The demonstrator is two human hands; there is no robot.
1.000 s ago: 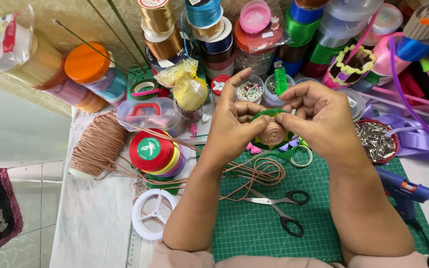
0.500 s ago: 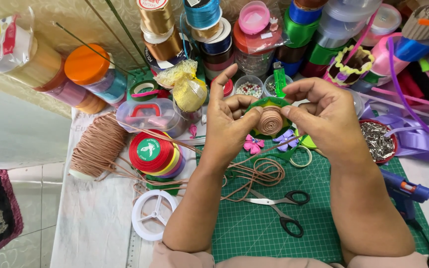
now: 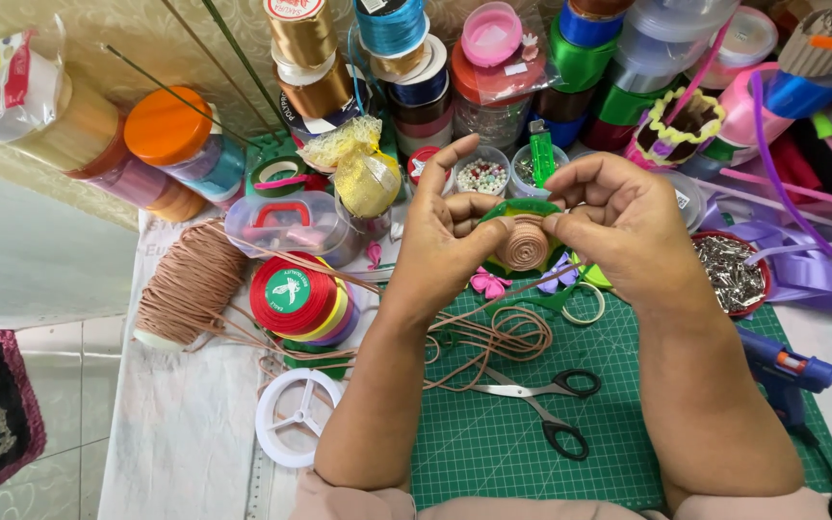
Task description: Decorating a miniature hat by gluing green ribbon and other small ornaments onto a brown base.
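Thing in the hands: a small round coil of tan cord (image 3: 523, 244), wound flat like a snail shell, with a green piece (image 3: 522, 208) behind it.
Where it is: up in the air above the green cutting mat (image 3: 532, 443), right between the two hands, in front of the tubs of beads.
Left hand (image 3: 443, 241): pinches the left edge of the coil with thumb and fingers, so it is grasping the coil.
Right hand (image 3: 623, 226): pinches the right edge of the coil with its fingertips, so it is grasping it too.
Which hand is nearer: both touch it; neither is farther away.
Which way it faces: the flat round face looks up at the camera.
Loose end: the cord runs down from the coil to a messy loop of cord (image 3: 493, 339) on the mat, then off to the left to the big cord spool (image 3: 188, 284).
Close by: black-handled scissors (image 3: 541, 409) lie on the mat below the hands, near the loop; a blue glue gun (image 3: 784, 371) lies to the right, well apart.
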